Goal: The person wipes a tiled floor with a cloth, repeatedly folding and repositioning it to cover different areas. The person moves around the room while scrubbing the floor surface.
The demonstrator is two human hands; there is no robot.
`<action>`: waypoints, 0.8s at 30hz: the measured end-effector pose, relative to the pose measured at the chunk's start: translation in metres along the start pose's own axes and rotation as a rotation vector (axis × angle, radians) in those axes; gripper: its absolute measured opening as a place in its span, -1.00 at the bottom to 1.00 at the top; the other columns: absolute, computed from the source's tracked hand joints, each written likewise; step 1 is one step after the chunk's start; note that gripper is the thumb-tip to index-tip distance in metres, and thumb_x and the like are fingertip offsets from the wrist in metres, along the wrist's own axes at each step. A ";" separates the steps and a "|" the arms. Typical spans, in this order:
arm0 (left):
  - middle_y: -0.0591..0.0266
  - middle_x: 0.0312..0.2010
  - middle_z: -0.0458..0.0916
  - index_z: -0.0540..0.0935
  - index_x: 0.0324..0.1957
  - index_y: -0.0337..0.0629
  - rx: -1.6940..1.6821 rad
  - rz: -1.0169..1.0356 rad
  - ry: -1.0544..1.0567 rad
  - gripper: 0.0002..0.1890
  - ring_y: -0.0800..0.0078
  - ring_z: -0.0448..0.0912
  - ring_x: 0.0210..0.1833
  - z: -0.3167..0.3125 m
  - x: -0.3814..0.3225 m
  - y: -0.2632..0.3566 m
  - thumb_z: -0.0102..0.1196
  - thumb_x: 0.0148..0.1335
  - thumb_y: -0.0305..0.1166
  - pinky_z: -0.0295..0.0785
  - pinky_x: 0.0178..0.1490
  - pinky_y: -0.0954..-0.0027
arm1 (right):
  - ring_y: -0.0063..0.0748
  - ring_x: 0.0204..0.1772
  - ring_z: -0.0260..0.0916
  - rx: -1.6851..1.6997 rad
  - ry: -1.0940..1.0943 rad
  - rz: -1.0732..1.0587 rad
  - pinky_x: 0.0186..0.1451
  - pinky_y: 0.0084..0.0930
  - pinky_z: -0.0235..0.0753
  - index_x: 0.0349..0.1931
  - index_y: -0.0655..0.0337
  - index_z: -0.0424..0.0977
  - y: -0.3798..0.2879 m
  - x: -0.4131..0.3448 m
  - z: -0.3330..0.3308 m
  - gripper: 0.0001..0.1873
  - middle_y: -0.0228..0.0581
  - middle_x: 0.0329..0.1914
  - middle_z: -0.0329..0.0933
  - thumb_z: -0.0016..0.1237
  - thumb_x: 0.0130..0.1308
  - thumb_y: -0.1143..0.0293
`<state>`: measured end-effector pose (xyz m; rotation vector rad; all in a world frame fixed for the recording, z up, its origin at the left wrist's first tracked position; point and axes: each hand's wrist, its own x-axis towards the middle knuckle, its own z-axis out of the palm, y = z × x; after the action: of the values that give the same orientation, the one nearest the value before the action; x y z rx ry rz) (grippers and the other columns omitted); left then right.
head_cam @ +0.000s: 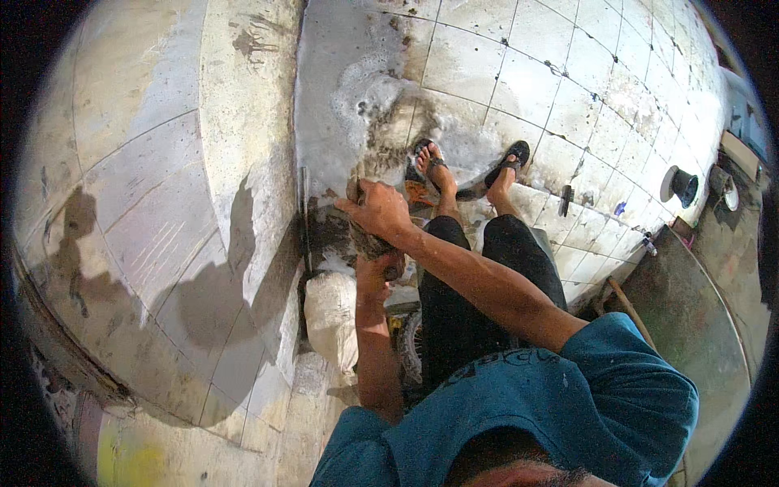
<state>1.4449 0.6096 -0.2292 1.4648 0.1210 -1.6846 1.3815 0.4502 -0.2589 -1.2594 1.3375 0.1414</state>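
Observation:
Both hands are together low in front of me, on a dirty grey-brown piece (369, 242) that looks like soft, bunched wet cloth; its exact kind is hard to tell. My right hand (382, 210) lies across its upper part, with a finger stretched out to the left. Close below, my left hand (378, 271) is closed around the lower end. The hands hide much of the piece. Beneath and beyond it, grey suds (371, 91) and dark dirty water cover the tiled floor (468, 52).
A tiled wall (164, 164) rises at the left, with a thin rod (306, 219) beside it. A whitish sack (331, 316) stands by my left forearm. A brush (566, 201), a black container (684, 187) and a wooden stick (633, 310) are at the right. A spoked wheel (412, 347) shows below.

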 end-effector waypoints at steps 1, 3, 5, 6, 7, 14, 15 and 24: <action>0.16 0.06 0.65 0.54 0.22 -0.21 0.012 0.051 -0.046 -0.32 0.23 0.63 0.15 -0.004 -0.002 -0.007 0.43 -0.03 -0.51 0.61 0.20 0.05 | 0.18 0.09 0.65 -0.008 -0.012 -0.007 0.17 -0.04 0.61 0.07 0.24 0.62 0.000 -0.001 -0.002 -0.25 0.20 -0.07 0.67 0.13 0.25 -0.33; 0.15 0.06 0.65 0.56 0.20 -0.21 -0.139 0.014 -0.076 -0.33 0.20 0.64 0.13 -0.007 -0.012 -0.014 0.44 -0.06 -0.51 0.63 0.15 0.04 | -0.04 0.08 0.64 0.192 -0.240 -0.071 0.17 -0.10 0.60 0.05 0.24 0.59 0.010 0.008 -0.019 -0.26 0.06 -0.07 0.66 0.11 0.30 -0.33; 0.12 0.08 0.65 0.58 0.16 -0.22 -0.464 -0.161 -0.037 -0.34 0.13 0.63 0.13 0.013 -0.026 0.000 0.47 -0.07 -0.48 0.63 0.11 0.02 | -0.15 0.13 0.60 0.609 -0.415 -0.054 0.22 -0.10 0.57 0.14 0.21 0.51 0.023 0.009 -0.033 -0.24 0.00 0.02 0.61 0.07 0.33 -0.35; 0.13 0.01 0.64 0.53 0.20 -0.19 -0.468 0.068 -0.299 -0.40 0.14 0.63 0.06 0.026 -0.031 -0.008 0.38 0.07 -0.39 0.59 0.09 0.02 | -0.15 0.20 0.56 0.925 -0.483 -0.007 0.26 -0.08 0.56 0.23 0.17 0.44 0.024 0.002 -0.038 -0.21 0.00 0.10 0.57 0.04 0.34 -0.37; 0.15 -0.07 0.64 0.48 0.23 -0.17 -0.507 0.285 -0.571 -0.45 0.14 0.62 -0.01 0.043 -0.033 -0.014 0.28 0.21 -0.29 0.55 0.07 0.01 | -0.15 0.26 0.53 1.244 -0.533 0.045 0.31 -0.06 0.54 0.33 0.13 0.38 0.031 -0.003 -0.044 -0.17 0.00 0.19 0.54 0.02 0.34 -0.39; 0.25 -0.34 0.50 0.43 0.16 -0.17 -1.423 -0.138 -0.990 -0.51 0.27 0.52 -0.26 0.104 -0.033 -0.023 0.21 0.37 -0.09 0.44 -0.11 0.08 | 0.05 0.24 0.47 1.982 -1.150 -0.474 0.27 -0.04 0.53 0.32 0.10 0.32 -0.010 -0.049 -0.040 -0.26 0.08 0.19 0.47 0.31 0.27 -0.04; 0.26 -0.34 0.50 0.42 0.16 -0.17 -1.398 -0.144 -1.034 -0.48 0.28 0.52 -0.27 0.106 -0.031 -0.021 0.29 0.31 -0.13 0.43 -0.11 0.09 | 0.03 0.19 0.49 1.859 -1.139 -0.548 0.22 -0.07 0.54 0.26 0.14 0.37 -0.008 -0.047 -0.042 -0.30 0.09 0.14 0.49 0.37 0.24 0.03; 0.19 -0.15 0.66 0.55 0.16 -0.23 0.005 -0.268 -0.161 -0.48 0.25 0.66 -0.12 0.024 -0.024 0.019 0.37 0.20 -0.26 0.64 -0.03 0.10 | -0.20 -0.31 0.63 0.341 -0.243 -0.205 -0.15 -0.17 0.59 -0.29 0.31 0.63 -0.011 -0.039 -0.072 -0.58 -0.01 -0.40 0.65 0.31 0.13 0.08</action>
<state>1.4373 0.5967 -0.1933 1.3561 0.2337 -2.0132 1.3310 0.4148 -0.2038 -1.0441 0.9696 -0.0740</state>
